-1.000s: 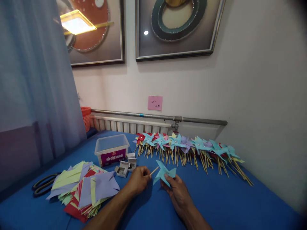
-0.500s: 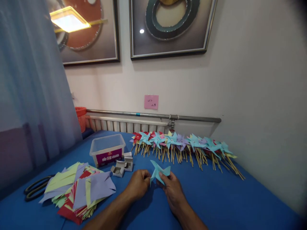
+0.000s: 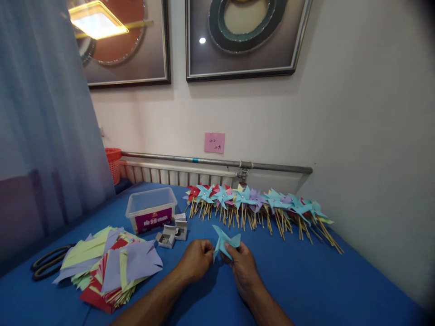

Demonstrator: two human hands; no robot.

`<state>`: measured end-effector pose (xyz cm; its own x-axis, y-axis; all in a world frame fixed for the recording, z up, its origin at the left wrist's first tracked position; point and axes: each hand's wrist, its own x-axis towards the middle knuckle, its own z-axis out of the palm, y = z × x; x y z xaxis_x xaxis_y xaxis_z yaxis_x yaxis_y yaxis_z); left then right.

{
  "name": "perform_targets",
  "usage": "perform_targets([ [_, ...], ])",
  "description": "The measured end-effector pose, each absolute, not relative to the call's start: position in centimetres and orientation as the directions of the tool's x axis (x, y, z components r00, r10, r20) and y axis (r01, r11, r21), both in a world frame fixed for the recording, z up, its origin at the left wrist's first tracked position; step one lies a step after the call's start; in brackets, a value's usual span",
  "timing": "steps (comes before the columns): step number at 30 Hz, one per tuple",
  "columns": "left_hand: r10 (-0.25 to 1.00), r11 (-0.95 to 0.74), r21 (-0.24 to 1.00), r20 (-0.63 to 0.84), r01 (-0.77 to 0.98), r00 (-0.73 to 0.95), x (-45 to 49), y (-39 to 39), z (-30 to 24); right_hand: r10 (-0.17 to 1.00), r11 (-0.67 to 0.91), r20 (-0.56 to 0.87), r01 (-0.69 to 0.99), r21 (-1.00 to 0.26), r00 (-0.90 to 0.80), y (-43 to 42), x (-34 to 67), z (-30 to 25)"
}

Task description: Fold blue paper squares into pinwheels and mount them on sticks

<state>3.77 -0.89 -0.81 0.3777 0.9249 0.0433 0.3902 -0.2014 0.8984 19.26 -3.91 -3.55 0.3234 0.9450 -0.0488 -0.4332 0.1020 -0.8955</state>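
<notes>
A light blue paper pinwheel point(image 3: 225, 241) is held up just above the blue table point(image 3: 322, 285) between both hands. My left hand point(image 3: 197, 259) is closed in a pinch at its left side, where the wooden stick was; the stick is hidden now. My right hand point(image 3: 242, 267) is closed on the pinwheel's lower right, fingers pressed against the paper.
A long row of finished pinwheels on sticks point(image 3: 258, 203) lies along the back by the wall. A clear plastic box point(image 3: 151, 210), small cardboard boxes point(image 3: 171, 234), a heap of coloured cut paper point(image 3: 108, 267) and black scissors point(image 3: 47, 261) lie on the left.
My left hand has moved right against the pinwheel, and the stick that stuck out between hand and paper is no longer visible. The view has shifted slightly.
</notes>
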Motion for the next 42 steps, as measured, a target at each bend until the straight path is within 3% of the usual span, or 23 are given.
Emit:
perform_targets([
  [42, 0.934, -0.217, 0.874, 0.056, 0.434, 0.354, 3.7, -0.74, -0.58, 0.951, 0.072, -0.084, -0.48, -0.874, 0.297, -4.06, 19.19, -3.09],
])
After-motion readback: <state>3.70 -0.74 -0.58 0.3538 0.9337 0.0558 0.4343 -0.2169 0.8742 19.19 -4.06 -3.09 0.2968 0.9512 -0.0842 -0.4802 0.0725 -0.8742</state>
